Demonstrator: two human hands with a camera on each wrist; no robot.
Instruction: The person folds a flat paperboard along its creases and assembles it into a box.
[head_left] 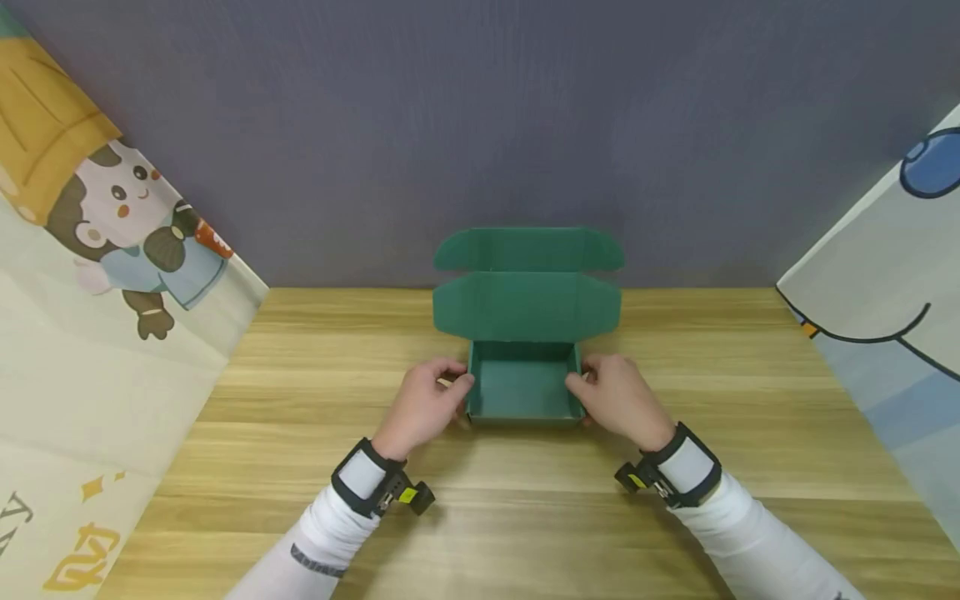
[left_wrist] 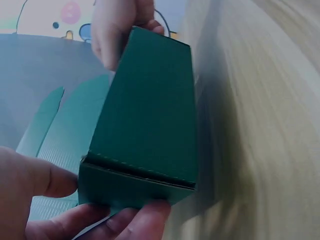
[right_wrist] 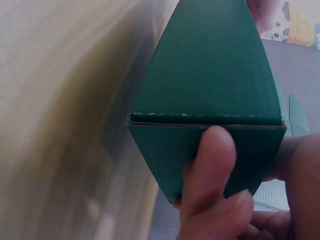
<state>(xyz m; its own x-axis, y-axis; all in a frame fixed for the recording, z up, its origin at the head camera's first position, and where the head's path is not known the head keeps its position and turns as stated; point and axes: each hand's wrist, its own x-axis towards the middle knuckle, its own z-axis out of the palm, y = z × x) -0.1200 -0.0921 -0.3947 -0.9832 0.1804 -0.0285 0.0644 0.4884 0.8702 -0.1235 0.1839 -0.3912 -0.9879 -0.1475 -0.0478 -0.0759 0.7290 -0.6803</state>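
A green cardboard box [head_left: 527,392] stands with its lid [head_left: 527,306] folded up and back, side flaps spread, and its inside bare. My left hand [head_left: 430,398] grips the box's left side wall, thumb at the top edge and fingers along the outside. On the opposite side my right hand [head_left: 621,398] holds the right wall in the same way. In the left wrist view the front panel [left_wrist: 150,105] faces the camera, with fingers under the near end. The right wrist view shows a fingertip [right_wrist: 218,145] pressed against the box's end wall.
The box is over a wood-grain table [head_left: 517,517]. Behind it rises a dark grey backdrop [head_left: 480,142]. Printed cartoon cloths flank the table, one on the left [head_left: 97,383] and one on the right [head_left: 877,275].
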